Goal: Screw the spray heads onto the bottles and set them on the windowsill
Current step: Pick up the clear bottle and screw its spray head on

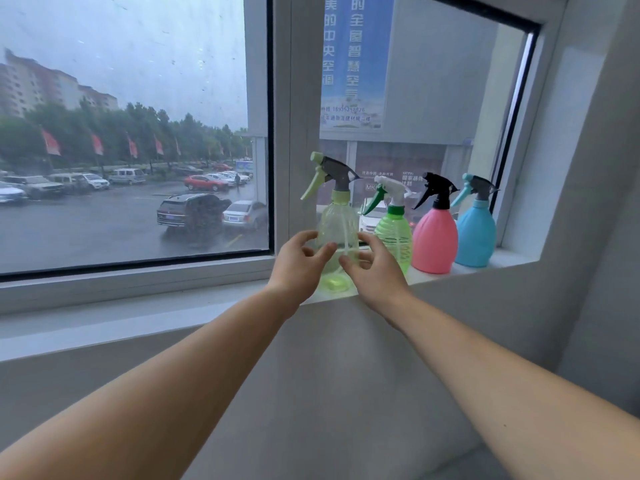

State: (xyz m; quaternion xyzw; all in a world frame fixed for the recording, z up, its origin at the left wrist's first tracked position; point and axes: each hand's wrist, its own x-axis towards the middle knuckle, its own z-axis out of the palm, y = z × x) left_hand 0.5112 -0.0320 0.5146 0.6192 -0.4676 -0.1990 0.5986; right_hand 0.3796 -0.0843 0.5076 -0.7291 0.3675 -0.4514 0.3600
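Pale-green clear plastic, the spray bottle (337,233) with the grey-and-lime trigger head stands upright at the front edge of the white windowsill (512,258), leftmost of 4 in a row. To its right sit a bright green ribbed bottle (394,233), a pink bottle (434,242) and a blue bottle (475,237), each already wearing its spray head.

Both hands flank the clear bottle's lower body. The left hand (298,263) has its fingers spread and curled, thumb tip touching or just short of the plastic; the right hand (375,268) is likewise loosely cupped. Neither is clamped shut on it, so the grip reads as open, at most a light fingertip contact.

Risks from here, as I judge them: the bottle's base sits close to the sill's front lip, so a careless brush from a retreating thumb could tip it off toward the person. It also stands just beside the bright green ribbed bottle; a sideways nudge from the right hand could knock that neighbour into the pink one, domino fashion. Light, nearly empty plastic topples easily.
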